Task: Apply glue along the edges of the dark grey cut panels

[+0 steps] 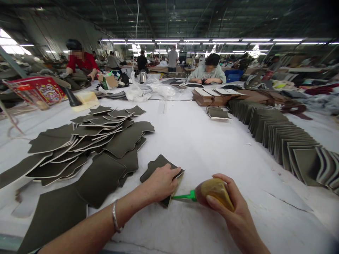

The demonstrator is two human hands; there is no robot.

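In the head view my left hand (pixel 162 181) bears down on a dark olive leather-like panel (pixel 152 170), its index finger stretched toward the far right corner and the other fingers bent. My thumb is hidden. Wrapped around an amber squeeze bottle (pixel 213 192) with a green nozzle is my right hand (pixel 233 206). The bottle is tipped on its side, and its nozzle tip meets the panel's right edge. A yellowish, wet-looking strip runs along that edge. Left of my hands lies a loose heap of similar panels (pixel 106 141) with pale edges.
On the right, a long row of olive pieces (pixel 278 134) leans in overlapping order. Brown stacked pieces (pixel 205 97) stand behind, near a small olive stack (pixel 218 113). Clear plastic wrap (pixel 161 88) lies at the far edge. Two people (pixel 208 70) work across the table.
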